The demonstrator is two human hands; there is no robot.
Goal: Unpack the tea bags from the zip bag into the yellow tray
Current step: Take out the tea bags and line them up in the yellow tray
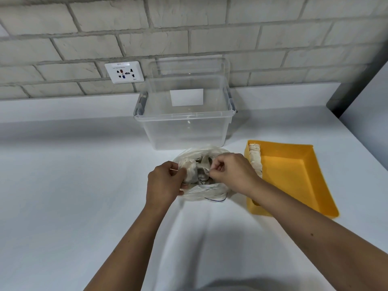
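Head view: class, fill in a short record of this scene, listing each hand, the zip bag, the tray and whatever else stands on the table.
zip bag: open, crumpled, on the white table, tea bags inside
left hand: grips the bag's left edge
right hand: pinches what looks like a tea bag at the bag's mouth
yellow tray: right of the bag; row of tea bags along its left wall
clear bin: behind the bag
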